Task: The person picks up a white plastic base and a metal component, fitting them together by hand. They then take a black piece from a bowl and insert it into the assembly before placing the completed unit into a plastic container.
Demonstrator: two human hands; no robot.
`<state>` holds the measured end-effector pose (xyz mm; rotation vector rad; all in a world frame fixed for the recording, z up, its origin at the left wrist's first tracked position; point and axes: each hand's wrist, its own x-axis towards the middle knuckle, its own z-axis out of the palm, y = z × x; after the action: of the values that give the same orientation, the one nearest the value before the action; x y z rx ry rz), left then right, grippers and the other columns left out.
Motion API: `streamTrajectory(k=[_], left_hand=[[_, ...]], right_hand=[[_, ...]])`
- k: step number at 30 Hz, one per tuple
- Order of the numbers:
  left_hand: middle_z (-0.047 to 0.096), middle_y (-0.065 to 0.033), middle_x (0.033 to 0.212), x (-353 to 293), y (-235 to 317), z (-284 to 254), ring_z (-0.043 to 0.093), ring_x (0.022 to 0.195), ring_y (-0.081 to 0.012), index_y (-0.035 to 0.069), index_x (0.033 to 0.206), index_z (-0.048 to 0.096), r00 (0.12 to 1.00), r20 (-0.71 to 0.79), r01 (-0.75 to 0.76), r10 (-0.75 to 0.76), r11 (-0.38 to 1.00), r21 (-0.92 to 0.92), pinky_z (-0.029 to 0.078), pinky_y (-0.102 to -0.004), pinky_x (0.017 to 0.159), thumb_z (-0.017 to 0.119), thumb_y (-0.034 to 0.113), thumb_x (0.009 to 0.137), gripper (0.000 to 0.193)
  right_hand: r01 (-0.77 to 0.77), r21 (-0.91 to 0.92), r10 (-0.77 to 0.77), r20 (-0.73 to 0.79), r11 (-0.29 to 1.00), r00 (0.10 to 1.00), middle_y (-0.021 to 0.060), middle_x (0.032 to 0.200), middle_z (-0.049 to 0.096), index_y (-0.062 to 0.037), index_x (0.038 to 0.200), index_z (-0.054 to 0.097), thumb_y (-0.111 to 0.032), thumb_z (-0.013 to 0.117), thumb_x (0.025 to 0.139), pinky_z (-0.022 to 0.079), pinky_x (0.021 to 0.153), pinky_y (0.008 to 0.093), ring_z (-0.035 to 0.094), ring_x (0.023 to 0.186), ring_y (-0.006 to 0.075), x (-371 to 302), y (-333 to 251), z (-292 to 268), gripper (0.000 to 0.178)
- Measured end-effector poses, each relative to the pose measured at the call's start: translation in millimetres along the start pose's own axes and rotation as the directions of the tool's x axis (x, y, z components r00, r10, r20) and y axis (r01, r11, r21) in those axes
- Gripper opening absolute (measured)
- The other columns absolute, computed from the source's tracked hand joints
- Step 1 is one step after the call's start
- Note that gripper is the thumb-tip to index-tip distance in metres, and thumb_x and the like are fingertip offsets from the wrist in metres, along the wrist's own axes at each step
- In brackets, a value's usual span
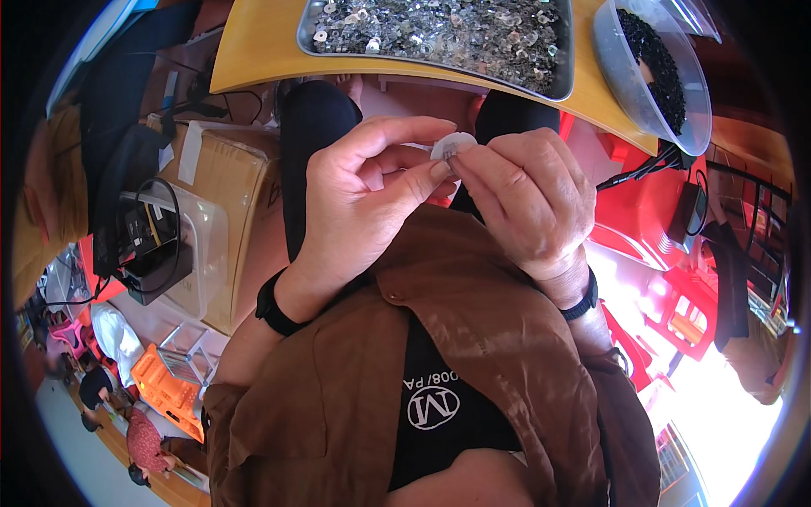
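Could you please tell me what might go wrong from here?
The white disc, held at the fingertips of the right hand with the left hand close against it, could slip towards the lap.
The tray of small pieces sits near the table edge, so a knock might spill some.
The bowl seems to overhang the table, so a bump could tip it.

White round disc between my left hand and right hand.
From it, the yellow wooden table lies at twelve o'clock, bearing a rectangular metal tray of small clear pieces; at two, by the table's right end, a round clear plastic bowl holds small black pieces; a red plastic seat is around three, a brown cardboard box at nine.
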<state>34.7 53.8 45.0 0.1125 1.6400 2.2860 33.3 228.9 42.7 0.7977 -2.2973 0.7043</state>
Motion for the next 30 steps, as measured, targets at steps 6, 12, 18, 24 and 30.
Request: streamTrajectory(k=[6, 12, 18, 24, 30], left_hand=[[0.061, -0.0126, 0.104, 1, -6, -2, 0.064, 0.089, -0.0163, -0.008, 0.107, 0.057, 0.995, -0.026, -0.093, 0.094, 0.994, 0.050, 0.057, -0.0274, 0.076, 0.059, -0.008, 0.085, 0.022], [0.063, -0.0121, 0.097, 2, -9, -1, 0.065, 0.085, -0.0157, -0.008, 0.104, 0.057, 0.996, -0.052, -0.073, 0.073, 0.997, 0.007, 0.058, -0.0282, 0.073, 0.057, -0.008, 0.086, 0.018], [0.064, -0.0119, 0.090, 6, -8, 1, 0.064, 0.080, -0.0141, -0.007, 0.102, 0.057, 0.994, -0.110, 0.007, -0.010, 1.000, -0.024, 0.059, -0.0282, 0.068, 0.057, -0.005, 0.087, 0.015], [0.064, -0.0117, 0.088, 6, -9, 2, 0.064, 0.077, -0.0139, -0.006, 0.096, 0.056, 0.987, -0.157, 0.002, -0.009, 0.999, -0.046, 0.059, -0.0281, 0.067, 0.058, -0.004, 0.086, 0.011], [0.064, -0.0123, 0.090, 6, -3, -4, 0.064, 0.079, -0.0149, -0.005, 0.097, 0.055, 0.991, -0.114, 0.070, -0.074, 0.997, -0.040, 0.059, -0.0288, 0.068, 0.059, -0.004, 0.085, 0.012]], right_hand=[[-0.037, 0.082, 0.039, -0.024, 0.996, 0.999, 0.0055, 0.074, 0.057, -0.0041, 0.082, 0.064, 0.002, 0.076, 0.063, 0.046, 0.052, 0.0303, 0.057, 0.062, 0.0205, 5, -5, 3, 0.023], [-0.105, 0.145, 0.098, 0.055, 0.984, 0.994, 0.0068, 0.075, 0.056, -0.0038, 0.083, 0.064, 0.004, 0.072, 0.064, 0.047, 0.053, 0.0313, 0.057, 0.063, 0.0218, 4, -6, 5, 0.022], [-0.038, 0.009, 0.037, 0.117, 0.999, 0.992, 0.0075, 0.079, 0.058, -0.0034, 0.087, 0.064, 0.004, 0.073, 0.064, 0.048, 0.053, 0.0301, 0.056, 0.063, 0.0217, -2, -6, 5, 0.025], [-0.397, 0.335, 0.381, 0.114, 0.855, 0.918, 0.0073, 0.090, 0.061, -0.0035, 0.098, 0.065, 0.004, 0.075, 0.066, 0.048, 0.055, 0.0237, 0.058, 0.069, 0.0145, -2, -6, -2, 0.034], [-0.456, 0.392, 0.403, 0.215, 0.799, 0.890, 0.0072, 0.094, 0.062, -0.0033, 0.101, 0.065, 0.005, 0.074, 0.067, 0.049, 0.057, 0.0218, 0.058, 0.072, 0.0115, -2, -8, 2, 0.036]])
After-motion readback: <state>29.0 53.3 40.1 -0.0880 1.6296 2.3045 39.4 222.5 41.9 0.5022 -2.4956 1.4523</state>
